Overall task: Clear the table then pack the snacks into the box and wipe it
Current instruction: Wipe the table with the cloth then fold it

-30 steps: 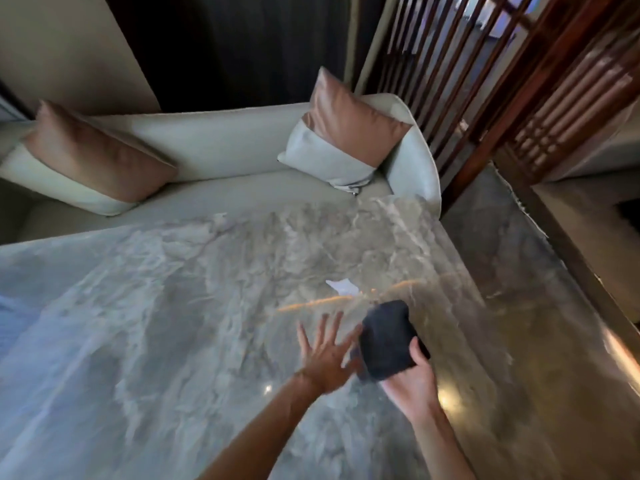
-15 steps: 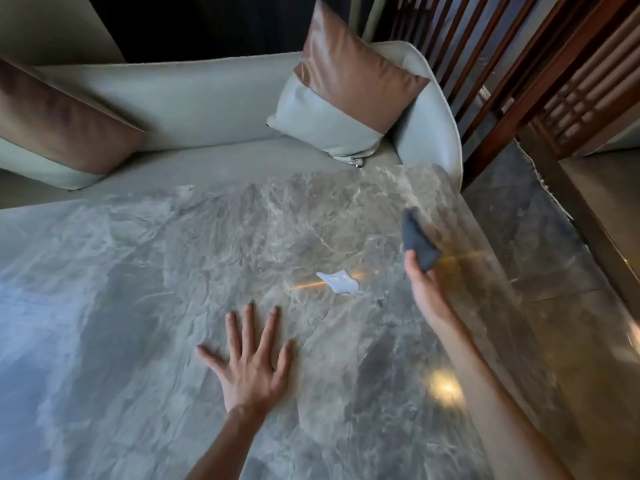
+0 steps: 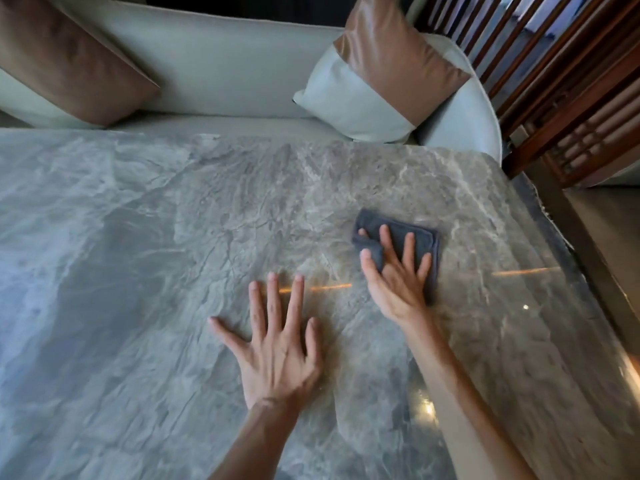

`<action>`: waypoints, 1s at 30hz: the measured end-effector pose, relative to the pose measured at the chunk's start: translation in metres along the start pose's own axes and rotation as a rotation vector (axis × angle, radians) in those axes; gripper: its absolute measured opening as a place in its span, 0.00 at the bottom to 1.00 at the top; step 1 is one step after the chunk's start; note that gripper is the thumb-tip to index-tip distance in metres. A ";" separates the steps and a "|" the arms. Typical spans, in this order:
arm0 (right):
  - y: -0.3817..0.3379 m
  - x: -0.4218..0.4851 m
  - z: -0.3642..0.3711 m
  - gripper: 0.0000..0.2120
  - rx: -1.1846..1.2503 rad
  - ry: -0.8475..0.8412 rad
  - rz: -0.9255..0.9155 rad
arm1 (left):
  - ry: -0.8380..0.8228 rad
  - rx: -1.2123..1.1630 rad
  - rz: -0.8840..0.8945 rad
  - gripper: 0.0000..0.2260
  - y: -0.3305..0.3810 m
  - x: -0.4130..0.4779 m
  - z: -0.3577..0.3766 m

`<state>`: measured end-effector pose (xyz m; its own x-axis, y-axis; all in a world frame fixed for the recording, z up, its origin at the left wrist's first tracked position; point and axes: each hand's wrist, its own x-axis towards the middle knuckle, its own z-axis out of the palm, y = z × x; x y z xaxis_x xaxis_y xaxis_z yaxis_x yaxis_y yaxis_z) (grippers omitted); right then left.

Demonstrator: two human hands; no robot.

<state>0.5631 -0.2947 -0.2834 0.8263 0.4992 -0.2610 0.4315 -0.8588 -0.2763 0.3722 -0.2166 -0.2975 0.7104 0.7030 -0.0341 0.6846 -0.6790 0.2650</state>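
A grey marble table (image 3: 138, 271) fills most of the view. A folded dark grey cloth (image 3: 424, 237) lies flat on it right of centre. My right hand (image 3: 394, 278) presses down on the cloth with fingers spread, the thumb tucked under a folded corner. My left hand (image 3: 277, 348) rests palm down on the bare marble, fingers apart, holding nothing. No snacks or box are in view.
A pale sofa (image 3: 214, 71) with two brown and white cushions (image 3: 377, 74) runs along the table's far edge. A dark wooden slatted screen (image 3: 554, 81) stands at the right. The table's right edge (image 3: 568, 258) drops to a stone floor.
My right hand brought the cloth down from the air and flattened it on the marble. My left hand stayed flat on the table. The small white scrap is no longer visible.
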 end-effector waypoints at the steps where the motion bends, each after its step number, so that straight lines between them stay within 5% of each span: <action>1: -0.004 -0.010 0.004 0.24 -0.028 -0.008 -0.050 | 0.003 -0.008 0.002 0.30 0.000 0.000 0.000; 6: -0.006 -0.070 0.023 0.27 -0.177 0.061 -0.177 | -0.009 -0.022 -0.011 0.28 0.000 -0.002 -0.002; 13: -0.010 -0.014 0.015 0.25 -0.066 0.091 0.129 | -0.022 -0.051 -0.007 0.29 0.001 0.001 -0.003; 17: -0.046 -0.019 0.024 0.23 -0.142 0.070 -0.140 | -0.007 -0.112 0.000 0.29 -0.001 0.001 -0.007; 22: -0.004 -0.104 0.033 0.23 -0.298 0.064 -0.366 | 0.001 -0.205 -0.018 0.28 -0.003 -0.002 -0.013; 30: -0.026 -0.006 0.015 0.23 -0.120 -0.003 -0.108 | 0.033 -0.280 -0.005 0.29 -0.004 -0.001 -0.013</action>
<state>0.5414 -0.2738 -0.2890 0.7716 0.5898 -0.2384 0.5583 -0.8075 -0.1905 0.3670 -0.2121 -0.2858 0.6982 0.7159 -0.0064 0.6133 -0.5935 0.5212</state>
